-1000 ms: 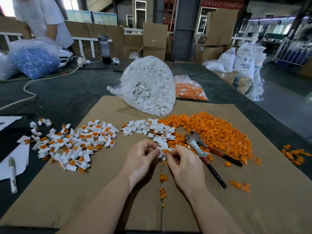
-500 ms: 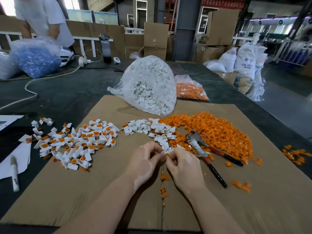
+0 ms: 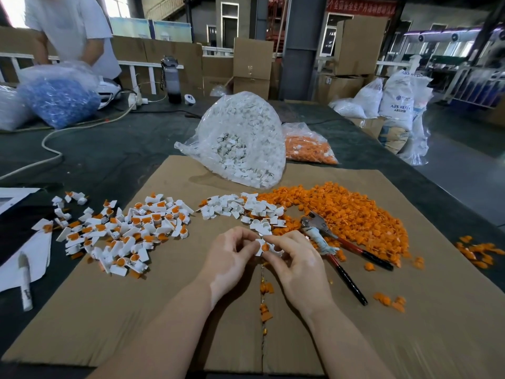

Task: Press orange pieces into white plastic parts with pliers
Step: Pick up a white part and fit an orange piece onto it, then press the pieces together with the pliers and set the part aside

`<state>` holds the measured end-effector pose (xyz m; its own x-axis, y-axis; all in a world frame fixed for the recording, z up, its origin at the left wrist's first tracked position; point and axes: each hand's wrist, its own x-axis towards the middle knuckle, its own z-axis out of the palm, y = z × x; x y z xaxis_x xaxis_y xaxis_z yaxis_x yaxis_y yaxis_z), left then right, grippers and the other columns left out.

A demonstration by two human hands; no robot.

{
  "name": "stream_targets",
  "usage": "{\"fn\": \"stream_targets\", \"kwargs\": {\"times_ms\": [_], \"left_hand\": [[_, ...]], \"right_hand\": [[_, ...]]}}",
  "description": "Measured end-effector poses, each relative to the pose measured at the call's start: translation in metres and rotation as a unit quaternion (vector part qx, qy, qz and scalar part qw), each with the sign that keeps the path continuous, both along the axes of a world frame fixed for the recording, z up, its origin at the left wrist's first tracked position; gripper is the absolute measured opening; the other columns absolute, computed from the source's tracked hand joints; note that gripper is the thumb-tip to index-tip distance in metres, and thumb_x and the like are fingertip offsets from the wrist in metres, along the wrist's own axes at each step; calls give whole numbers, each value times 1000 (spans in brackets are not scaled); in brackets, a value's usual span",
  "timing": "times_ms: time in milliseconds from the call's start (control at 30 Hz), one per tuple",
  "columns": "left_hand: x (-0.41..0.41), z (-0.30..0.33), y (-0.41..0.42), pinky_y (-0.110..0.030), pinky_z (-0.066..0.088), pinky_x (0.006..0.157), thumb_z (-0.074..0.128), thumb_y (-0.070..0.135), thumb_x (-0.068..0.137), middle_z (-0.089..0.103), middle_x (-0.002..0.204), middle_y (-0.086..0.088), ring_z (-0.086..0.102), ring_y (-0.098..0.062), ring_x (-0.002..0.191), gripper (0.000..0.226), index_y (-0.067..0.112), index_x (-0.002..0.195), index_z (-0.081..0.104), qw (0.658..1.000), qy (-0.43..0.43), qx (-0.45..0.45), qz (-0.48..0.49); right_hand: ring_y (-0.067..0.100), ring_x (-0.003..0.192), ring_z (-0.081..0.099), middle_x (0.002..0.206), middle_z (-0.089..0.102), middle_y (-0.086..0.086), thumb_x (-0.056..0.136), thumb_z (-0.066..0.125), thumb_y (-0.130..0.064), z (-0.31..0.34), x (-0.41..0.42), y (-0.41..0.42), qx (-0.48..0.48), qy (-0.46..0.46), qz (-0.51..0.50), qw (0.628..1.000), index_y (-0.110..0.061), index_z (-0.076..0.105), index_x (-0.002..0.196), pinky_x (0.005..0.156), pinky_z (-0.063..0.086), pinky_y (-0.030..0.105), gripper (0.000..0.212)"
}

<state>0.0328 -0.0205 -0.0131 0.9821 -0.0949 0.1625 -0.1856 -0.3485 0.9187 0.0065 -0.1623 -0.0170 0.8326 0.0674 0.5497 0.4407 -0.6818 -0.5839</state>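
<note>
Other person [image 3: 73, 31] cut off above shoulders by top edge; white part [image 3: 269, 248] mostly hidden behind fingers [image 3: 276, 240].

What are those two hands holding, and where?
Both the left hand and right hand pinch a white plastic part by its edges with fingertips.

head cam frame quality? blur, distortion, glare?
Head view: hands and pliers sharp; cardboard smears toward the lower edges; wide-angle bend curves the far railing and pillar; window top left blown out; light soft, shadows faint.
</note>
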Motion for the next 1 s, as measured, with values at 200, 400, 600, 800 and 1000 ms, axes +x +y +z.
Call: {"fn": "stream_targets", "kwargs": {"times_ms": [200,400,600,800,1000], "left_hand": [[1,-1,0,-9,38,55,62,16,88,61,70,0,53,-4,62,4,14,89,66,1000,9,0,2],[0,1,-2,-15,44,59,68,16,83,65,75,-9,56,-10,65,9,10,89,64,1000,16,-23,-4],[4,1,-1,-19,46,61,69,15,83,66,76,-11,60,-18,68,7,11,86,63,999,35,-39,14],[8,1,-2,-19,47,65,70,18,82,69,81,-13,62,-15,70,12,11,89,64,995,62,-71,34],[8,5,-2,-15,51,58,70,15,81,69,90,-21,63,-13,67,17,6,94,63,984,102,-140,45]], "right_hand": [[8,77,53,85,55,-6,82,69,-10,-1,1,0,11,-1,1,1000,-17,71,101,69,49,25,21],[9,78,53,87,57,-6,80,72,-12,-2,2,0,15,-9,-7,1000,-14,70,102,69,49,26,22],[20,115,48,121,56,4,87,60,-29,10,3,-24,-70,64,-243,965,-14,58,122,100,33,39,38],[29,133,22,143,29,10,82,54,-52,32,12,-62,-233,346,-326,849,-22,51,120,109,10,55,48],[28,122,36,130,42,9,85,49,-54,36,14,-61,-284,309,-325,847,-19,48,115,103,25,50,47]]}}
